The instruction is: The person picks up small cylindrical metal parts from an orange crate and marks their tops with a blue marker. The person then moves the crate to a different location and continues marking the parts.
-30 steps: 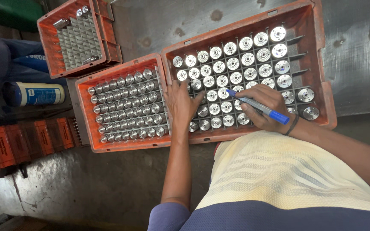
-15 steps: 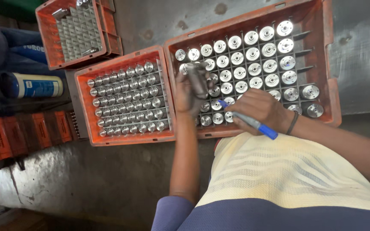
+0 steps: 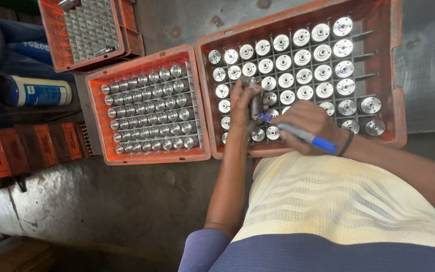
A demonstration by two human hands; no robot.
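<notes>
Far left of the big orange crate (image 3: 399, 108), on the grey floor (image 3: 101, 201): a blue-and-white can (image 3: 36, 90) lying on its side, with a row of small orange blocks (image 3: 21, 148) just below it. Nearer the big crate, up at the top edge, a small orange crate (image 3: 51, 38) with a grey grid insert, nearly bare (two metal pieces in it, one at the top, one low on the right). Directly left of the big crate and touching its wall, a mid-sized orange crate (image 3: 96, 123) packed with upright small metal cylinders (image 3: 149, 111). Inside the big crate, rows of round-topped metal parts (image 3: 303, 60) standing in grid cells. Over its lower left cells, the left hand (image 3: 240, 108), fingers curled around one metal part (image 3: 255, 100) lifted clear of the grid and held upright. Just right of that, touching it at the tip, a blue marker pen (image 3: 305, 136) pinched in the right hand (image 3: 310, 126), fingers closed around the barrel, a dark band at the wrist. Below the big crate, a cream striped shirt (image 3: 338, 201) over blue cloth.
</notes>
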